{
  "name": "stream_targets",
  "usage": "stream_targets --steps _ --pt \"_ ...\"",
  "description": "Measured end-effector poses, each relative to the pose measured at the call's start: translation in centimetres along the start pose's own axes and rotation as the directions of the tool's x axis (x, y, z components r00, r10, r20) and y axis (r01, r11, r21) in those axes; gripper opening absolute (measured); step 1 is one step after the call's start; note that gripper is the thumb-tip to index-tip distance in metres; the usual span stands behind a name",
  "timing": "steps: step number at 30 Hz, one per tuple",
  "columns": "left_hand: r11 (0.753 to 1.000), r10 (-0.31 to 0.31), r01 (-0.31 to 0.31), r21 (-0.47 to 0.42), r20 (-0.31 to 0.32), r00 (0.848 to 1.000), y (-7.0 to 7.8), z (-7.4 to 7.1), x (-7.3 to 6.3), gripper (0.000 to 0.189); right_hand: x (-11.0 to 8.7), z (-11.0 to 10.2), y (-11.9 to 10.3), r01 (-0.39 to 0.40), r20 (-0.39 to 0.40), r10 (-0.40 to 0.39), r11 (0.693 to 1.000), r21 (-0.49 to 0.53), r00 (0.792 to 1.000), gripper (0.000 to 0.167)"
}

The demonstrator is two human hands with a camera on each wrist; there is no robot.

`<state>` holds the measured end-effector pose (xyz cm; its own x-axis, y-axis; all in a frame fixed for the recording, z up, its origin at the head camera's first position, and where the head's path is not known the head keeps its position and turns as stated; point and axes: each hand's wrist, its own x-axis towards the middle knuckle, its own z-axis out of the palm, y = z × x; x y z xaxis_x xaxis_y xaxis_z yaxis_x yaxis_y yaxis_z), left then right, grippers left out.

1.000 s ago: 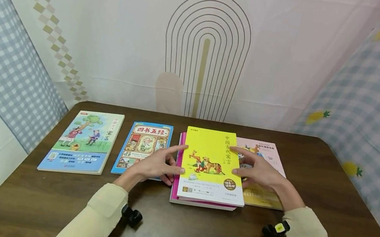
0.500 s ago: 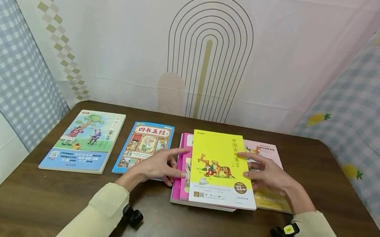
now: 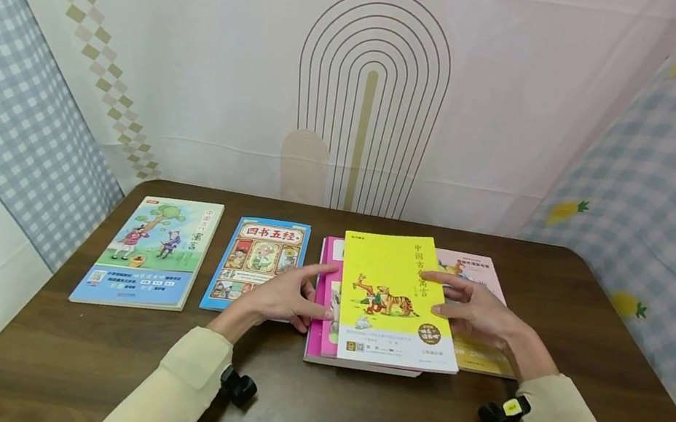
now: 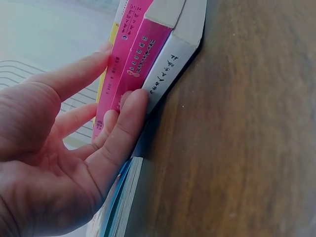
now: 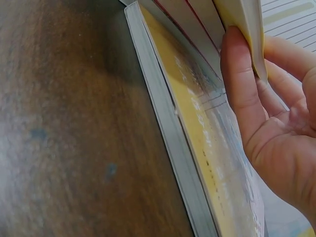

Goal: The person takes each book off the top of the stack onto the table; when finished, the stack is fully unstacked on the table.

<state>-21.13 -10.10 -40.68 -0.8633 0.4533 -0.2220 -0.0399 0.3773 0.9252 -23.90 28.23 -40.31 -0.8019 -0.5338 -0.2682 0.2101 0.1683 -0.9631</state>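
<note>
A yellow-and-white book (image 3: 390, 300) with a tiger on its cover tops a stack at the table's middle and sticks out to the right. My right hand (image 3: 480, 318) pinches its right edge; in the right wrist view that edge sits between the fingers (image 5: 242, 74). Beneath it, pink book spines (image 4: 140, 54) and a white spine (image 4: 170, 71) show in the left wrist view. My left hand (image 3: 281, 296) rests its fingertips against these spines on the stack's left side. The cover of the lower pink book (image 3: 314, 340) is mostly hidden.
A blue comic-style book (image 3: 261, 250) lies just left of the stack, partly under my left hand. Farther left is a green-and-blue book (image 3: 153, 248). To the right, a pink-and-yellow book (image 3: 475, 351) lies partly covered. The wooden table (image 3: 332, 417) ends at a curtain (image 3: 233, 76).
The yellow book has slid to the right on the stack together with my right hand, uncovering more of the pink books. Lately its far edge has risen slightly. My left hand stays at the stack.
</note>
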Motion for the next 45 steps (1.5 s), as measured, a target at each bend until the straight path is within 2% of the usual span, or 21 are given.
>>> stream_targets --steps 12,23,29,37,45 --pt "1.0 -0.01 0.01 -0.003 0.008 1.0 -0.1 0.1 0.1 0.086 -0.9 -0.6 -0.3 0.021 -0.03 -0.02 0.999 0.028 0.999 0.074" --pt "1.0 -0.002 0.002 0.013 0.011 1.0 0.0 0.5 0.0 0.087 -2.5 -1.7 -1.1 0.022 -0.125 -0.02 1.0 0.009 0.992 0.076" --pt "1.0 0.007 -0.007 0.011 0.012 1.0 0.1 0.6 0.1 0.088 -4.5 -3.5 -2.1 0.055 -0.155 -0.056 0.998 -0.007 0.986 0.073" --pt "1.0 0.012 -0.012 0.017 0.006 1.0 -0.1 0.2 0.0 0.088 -6.8 -6.4 -2.8 0.113 -0.14 -0.1 0.99 0.089 0.985 0.065" --pt "1.0 -0.006 0.006 -0.002 0.011 1.0 -0.1 0.2 0.0 0.088 -9.2 -9.4 -2.8 0.143 -0.13 -0.128 0.983 0.115 0.983 0.061"
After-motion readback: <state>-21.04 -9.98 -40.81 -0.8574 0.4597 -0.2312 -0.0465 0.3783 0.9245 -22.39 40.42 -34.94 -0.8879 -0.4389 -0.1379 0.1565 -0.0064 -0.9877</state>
